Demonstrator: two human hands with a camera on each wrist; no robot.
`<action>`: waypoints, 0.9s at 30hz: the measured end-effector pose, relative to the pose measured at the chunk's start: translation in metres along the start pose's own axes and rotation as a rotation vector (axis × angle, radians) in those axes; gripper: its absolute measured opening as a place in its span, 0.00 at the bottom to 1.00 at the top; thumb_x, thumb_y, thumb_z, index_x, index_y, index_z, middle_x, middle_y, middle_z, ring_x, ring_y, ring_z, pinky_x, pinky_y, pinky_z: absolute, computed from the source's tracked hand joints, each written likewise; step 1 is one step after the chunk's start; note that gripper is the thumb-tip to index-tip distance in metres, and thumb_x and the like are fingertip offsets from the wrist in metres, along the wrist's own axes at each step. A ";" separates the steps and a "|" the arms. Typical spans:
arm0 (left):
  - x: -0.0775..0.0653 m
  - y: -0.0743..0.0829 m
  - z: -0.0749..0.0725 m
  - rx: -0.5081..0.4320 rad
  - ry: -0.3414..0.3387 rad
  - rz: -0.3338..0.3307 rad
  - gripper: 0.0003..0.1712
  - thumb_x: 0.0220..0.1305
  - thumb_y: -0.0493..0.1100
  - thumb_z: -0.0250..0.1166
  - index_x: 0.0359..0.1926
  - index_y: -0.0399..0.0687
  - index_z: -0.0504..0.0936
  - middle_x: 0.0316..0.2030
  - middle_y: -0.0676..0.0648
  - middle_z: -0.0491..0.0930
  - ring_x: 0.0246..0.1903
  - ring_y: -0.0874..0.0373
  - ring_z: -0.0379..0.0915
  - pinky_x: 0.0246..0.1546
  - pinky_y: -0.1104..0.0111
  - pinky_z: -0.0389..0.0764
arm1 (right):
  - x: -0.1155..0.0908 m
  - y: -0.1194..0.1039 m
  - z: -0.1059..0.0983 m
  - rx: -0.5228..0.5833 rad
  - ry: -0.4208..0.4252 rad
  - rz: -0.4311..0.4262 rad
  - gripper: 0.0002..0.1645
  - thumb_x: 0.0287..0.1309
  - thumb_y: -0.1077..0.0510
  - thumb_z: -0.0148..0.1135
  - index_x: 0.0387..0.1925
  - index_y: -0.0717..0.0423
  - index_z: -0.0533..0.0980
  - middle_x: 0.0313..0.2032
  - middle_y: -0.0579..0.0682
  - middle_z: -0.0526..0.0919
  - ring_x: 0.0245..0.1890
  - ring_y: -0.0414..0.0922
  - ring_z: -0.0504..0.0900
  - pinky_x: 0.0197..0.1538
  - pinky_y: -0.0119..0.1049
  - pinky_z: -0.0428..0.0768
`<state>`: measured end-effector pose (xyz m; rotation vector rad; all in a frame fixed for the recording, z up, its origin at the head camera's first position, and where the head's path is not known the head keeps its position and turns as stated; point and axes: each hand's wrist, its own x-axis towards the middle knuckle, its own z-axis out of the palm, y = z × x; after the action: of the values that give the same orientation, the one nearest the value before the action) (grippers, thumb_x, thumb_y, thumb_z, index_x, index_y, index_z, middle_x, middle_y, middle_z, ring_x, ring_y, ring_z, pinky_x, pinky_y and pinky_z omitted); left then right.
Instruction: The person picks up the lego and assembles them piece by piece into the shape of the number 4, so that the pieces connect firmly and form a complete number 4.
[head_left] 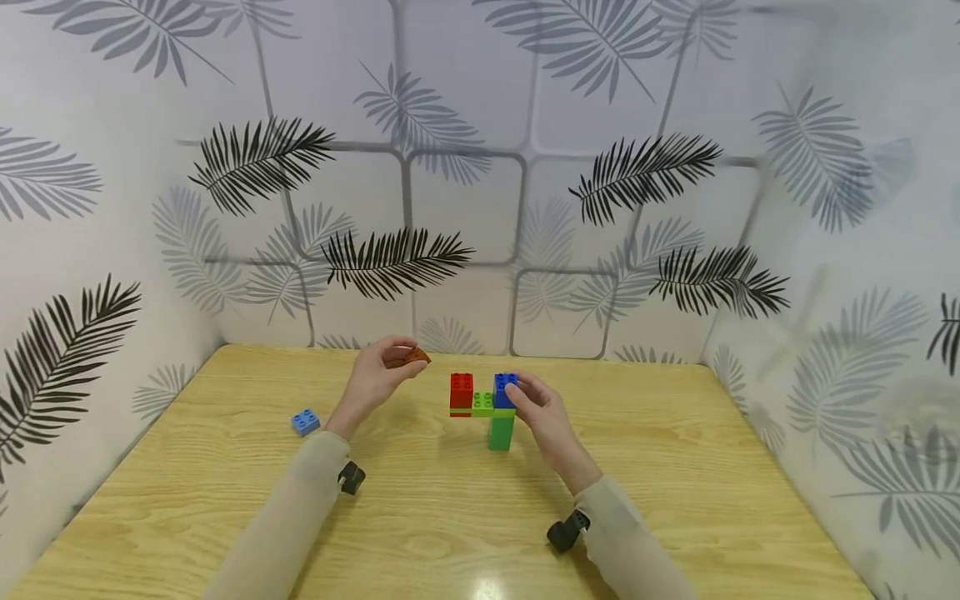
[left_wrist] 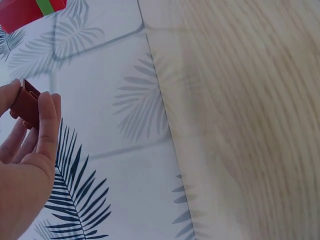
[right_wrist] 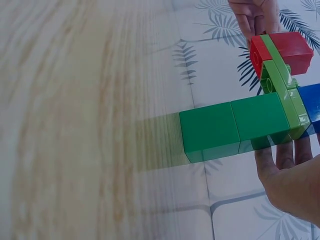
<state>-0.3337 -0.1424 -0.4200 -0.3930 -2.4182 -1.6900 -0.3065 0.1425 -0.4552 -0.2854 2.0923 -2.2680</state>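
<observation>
My left hand (head_left: 380, 375) pinches a small reddish-brown toy brick (left_wrist: 27, 105) between thumb and fingers, raised above the table. To its right stands a structure of toy building bricks. Two green bricks (right_wrist: 234, 127) form its post, topped by a lime-green piece (head_left: 483, 403) that reaches out to the left. A red brick (head_left: 461, 389) sits on the overhanging end, with a thin red part under it. At the other end is a blue brick (head_left: 501, 398), which my right hand (head_left: 545, 417) grips with the thumb in front and the fingers behind.
A light-blue brick (head_left: 305, 422) lies by itself on the wooden table (head_left: 450, 533), left of my left forearm. Leaf-patterned white sheeting (head_left: 465, 208) rises along the table's back edge and both sides. Each wrist wears a small black camera.
</observation>
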 end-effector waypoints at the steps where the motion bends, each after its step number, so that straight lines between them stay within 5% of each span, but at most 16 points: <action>1: 0.000 0.002 0.001 -0.002 -0.003 0.011 0.22 0.62 0.46 0.69 0.56 0.45 0.79 0.51 0.40 0.83 0.50 0.48 0.81 0.49 0.59 0.83 | 0.000 0.000 0.000 0.003 0.001 -0.002 0.26 0.69 0.52 0.58 0.63 0.57 0.71 0.57 0.56 0.76 0.54 0.44 0.77 0.66 0.47 0.73; 20: -0.009 0.024 0.030 -0.109 -0.046 0.204 0.20 0.65 0.37 0.65 0.58 0.44 0.79 0.53 0.40 0.82 0.54 0.49 0.79 0.51 0.67 0.81 | 0.000 -0.001 -0.001 -0.031 0.005 0.020 0.27 0.69 0.53 0.57 0.66 0.58 0.69 0.59 0.58 0.76 0.53 0.42 0.78 0.65 0.47 0.73; 27: -0.011 0.033 0.043 -0.121 -0.082 0.188 0.22 0.64 0.37 0.67 0.59 0.43 0.78 0.55 0.40 0.81 0.53 0.48 0.80 0.52 0.65 0.81 | 0.000 -0.002 0.000 -0.041 0.015 0.011 0.26 0.69 0.51 0.58 0.64 0.57 0.71 0.58 0.57 0.77 0.54 0.45 0.78 0.65 0.48 0.73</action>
<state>-0.3123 -0.0926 -0.4081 -0.6968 -2.2572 -1.7722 -0.3067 0.1423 -0.4534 -0.2589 2.1441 -2.2304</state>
